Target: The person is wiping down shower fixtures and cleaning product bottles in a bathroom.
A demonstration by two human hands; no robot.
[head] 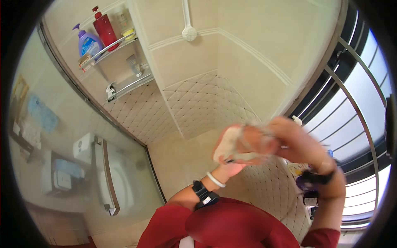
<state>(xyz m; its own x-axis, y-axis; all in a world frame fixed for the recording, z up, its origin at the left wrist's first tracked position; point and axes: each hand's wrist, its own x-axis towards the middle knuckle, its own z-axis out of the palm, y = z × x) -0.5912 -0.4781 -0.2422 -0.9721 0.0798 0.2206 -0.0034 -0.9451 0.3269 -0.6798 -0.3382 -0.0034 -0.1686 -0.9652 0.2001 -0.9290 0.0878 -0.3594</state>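
Observation:
A pink and white open shoe, seemingly a sandal (pixel 229 141), is held up before my chest, blurred by motion. My left hand (pixel 233 169) grips it from below, near its lower edge; a white band and a black strap are on that wrist. My right hand (pixel 279 136) is at the shoe's right end, its fingers blurred against the shoe, so its exact hold cannot be told. A black strap is on the right forearm too.
Glass shelves (pixel 128 83) with a red pump bottle (pixel 106 29) and a purple pump bottle (pixel 88 43) hang upper left. A glass door's handle (pixel 108 176) stands left, a toilet (pixel 116 186) behind it. Bottles (pixel 310 198) line a ledge below the barred window (pixel 347 117) at right.

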